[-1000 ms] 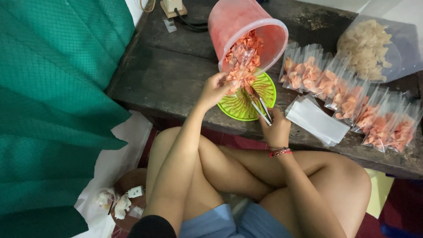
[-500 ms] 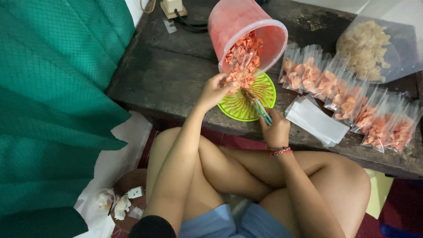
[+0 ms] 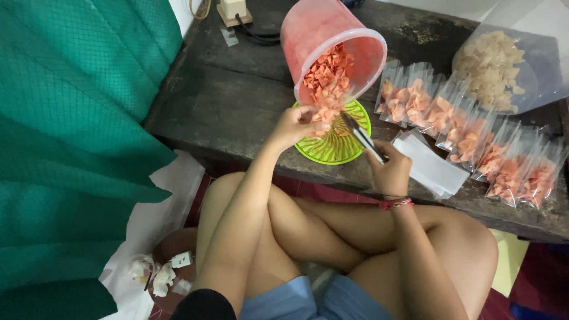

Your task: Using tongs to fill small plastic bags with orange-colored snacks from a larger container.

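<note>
My left hand (image 3: 294, 125) is cupped, fingers pinched around orange chips (image 3: 327, 83) at the mouth of the tipped pink bucket (image 3: 323, 35). My right hand (image 3: 391, 172) grips metal tongs (image 3: 361, 137), tips pointing to 11 o'clock over the green plate (image 3: 338, 145). Filled clear bags (image 3: 462, 130) lie at 3 o'clock of the plate.
</note>
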